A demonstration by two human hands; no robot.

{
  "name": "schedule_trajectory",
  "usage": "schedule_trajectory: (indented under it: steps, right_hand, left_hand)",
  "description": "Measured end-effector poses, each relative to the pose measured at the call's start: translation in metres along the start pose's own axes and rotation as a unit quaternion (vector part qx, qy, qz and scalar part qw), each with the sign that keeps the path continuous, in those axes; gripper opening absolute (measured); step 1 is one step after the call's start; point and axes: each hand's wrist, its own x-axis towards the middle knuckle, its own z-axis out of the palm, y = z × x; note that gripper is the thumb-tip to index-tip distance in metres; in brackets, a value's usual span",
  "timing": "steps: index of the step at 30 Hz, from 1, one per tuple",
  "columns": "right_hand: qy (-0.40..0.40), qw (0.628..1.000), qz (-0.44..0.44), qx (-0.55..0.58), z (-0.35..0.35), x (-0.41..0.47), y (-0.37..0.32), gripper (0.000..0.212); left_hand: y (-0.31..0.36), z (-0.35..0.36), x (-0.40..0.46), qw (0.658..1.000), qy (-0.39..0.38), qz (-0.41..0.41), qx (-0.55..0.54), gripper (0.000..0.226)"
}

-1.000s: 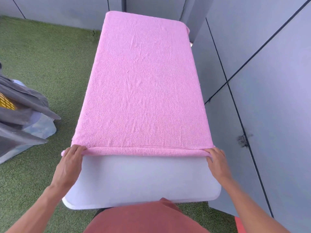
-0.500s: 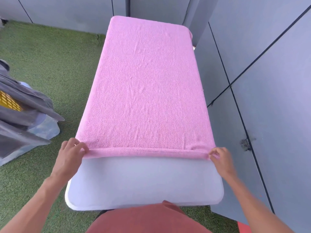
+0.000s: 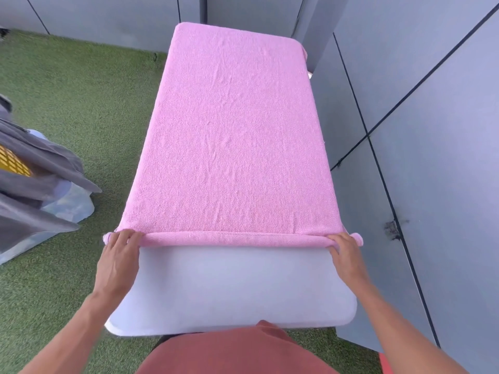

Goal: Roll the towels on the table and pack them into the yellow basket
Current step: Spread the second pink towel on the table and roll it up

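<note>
Your left hand (image 3: pixel 118 255) and right hand (image 3: pixel 347 253) each grip the rolled near edge of the pink towel (image 3: pixel 232 136), which lies flat on the white table (image 3: pixel 232 287). The yellow basket (image 3: pixel 12 160) at nine o'clock looks half hidden under gray cloth (image 3: pixel 40 168).

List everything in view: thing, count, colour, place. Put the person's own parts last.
towel: one, pink, spread along the table, near edge turned into a thin roll
table: one, white, centre, bare at the near end
basket: one, yellow, far left, mostly hidden under grey cloth
grey cloth: count unclear, grey, draped over the basket
clear plastic: one, see-through, on the grass under the cloth
grass mat: one, green, floor
wall panels: several, grey, right and back
shirt: one, rust red, bottom centre
left hand: grip on the roll's left end
right hand: grip on the roll's right end
</note>
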Motion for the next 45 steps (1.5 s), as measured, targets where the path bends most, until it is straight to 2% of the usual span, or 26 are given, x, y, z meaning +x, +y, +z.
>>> schedule_trajectory:
  steps: [3, 6, 8, 9, 11, 13, 14, 16, 18, 19, 22, 24, 29, 34, 37, 39, 41, 43, 45]
  right_hand:
    - [-0.032, 0.999, -0.005, -0.004, -0.01, -0.001, 0.004, 0.031]
    - [-0.125, 0.992, -0.004, 0.0, -0.022, 0.001, 0.021, 0.03]
    - [-0.183, 0.979, 0.05, 0.069, -0.034, 0.007, 0.022, 0.029]
    - [-0.187, 0.972, 0.081, 0.116, -0.038, 0.01, 0.018, 0.028]
    - [-0.14, 0.962, 0.133, 0.191, -0.039, 0.018, 0.01, 0.026]
    - [-0.064, 0.965, 0.152, 0.205, -0.031, 0.022, 0.004, 0.021]
    - [-0.027, 0.972, 0.15, 0.179, -0.025, 0.021, 0.003, 0.018]
    - [0.033, 0.991, 0.117, 0.055, -0.014, 0.013, 0.001, 0.017]
    - [0.08, 0.993, 0.058, -0.07, -0.007, -0.004, -0.004, 0.013]
    - [0.09, 0.991, 0.024, -0.095, -0.003, -0.012, -0.005, 0.016]
    - [0.06, 0.995, -0.019, -0.08, 0.006, -0.02, 0.002, 0.041]
    - [0.046, 0.997, -0.013, -0.055, 0.006, -0.011, 0.005, 0.043]
    - [-0.008, 0.998, 0.031, -0.046, 0.0, 0.02, 0.006, 0.034]
    - [-0.099, 0.994, 0.011, -0.041, -0.015, 0.015, 0.018, 0.031]
    - [-0.158, 0.983, 0.077, 0.057, -0.03, 0.01, 0.021, 0.022]
    - [-0.152, 0.964, 0.145, 0.16, -0.039, 0.016, 0.019, 0.027]
    - [-0.118, 0.953, 0.184, 0.209, -0.042, 0.023, 0.013, 0.034]
    - [-0.063, 0.963, 0.174, 0.198, -0.036, 0.027, 0.007, 0.027]
    - [-0.006, 0.983, 0.123, 0.139, -0.026, 0.024, 0.004, 0.016]
  left_hand:
    - [-0.009, -0.005, 0.001, 1.0, -0.022, 0.011, -0.017, 0.028]
    - [-0.028, -0.007, -0.001, 0.996, -0.071, 0.035, -0.031, 0.022]
    - [-0.033, -0.01, 0.006, 0.991, -0.115, 0.021, -0.06, 0.021]
    - [-0.032, -0.013, 0.012, 0.987, -0.135, -0.003, -0.084, 0.021]
    - [-0.027, -0.02, 0.028, 0.973, -0.168, -0.073, -0.142, 0.02]
    - [-0.02, -0.024, 0.038, 0.966, -0.154, -0.119, -0.171, 0.017]
    - [-0.017, -0.025, 0.039, 0.972, -0.129, -0.121, -0.158, 0.013]
    - [-0.012, -0.022, 0.033, 0.992, -0.055, -0.082, -0.074, 0.01]
    - [-0.007, -0.017, 0.016, 1.0, -0.011, -0.029, 0.005, 0.015]
    - [-0.004, -0.013, 0.007, 1.0, -0.002, -0.01, 0.021, 0.022]
    - [0.002, -0.003, -0.012, 1.0, -0.005, 0.011, 0.027, 0.046]
    - [0.004, -0.001, -0.009, 1.0, -0.009, 0.012, 0.019, 0.049]
    - [0.006, -0.003, 0.021, 0.998, -0.034, -0.027, -0.042, 0.027]
    - [-0.006, -0.008, 0.012, 0.997, -0.072, -0.015, -0.032, 0.021]
    - [-0.011, -0.014, 0.012, 0.991, -0.125, -0.014, -0.053, 0.017]
    - [-0.011, -0.018, 0.025, 0.979, -0.157, -0.075, -0.104, 0.017]
    - [-0.012, -0.022, 0.041, 0.96, -0.161, -0.144, -0.18, 0.02]
    - [-0.011, -0.025, 0.052, 0.954, -0.129, -0.169, -0.213, 0.02]
    - [-0.007, -0.026, 0.053, 0.967, -0.101, -0.153, -0.178, 0.014]
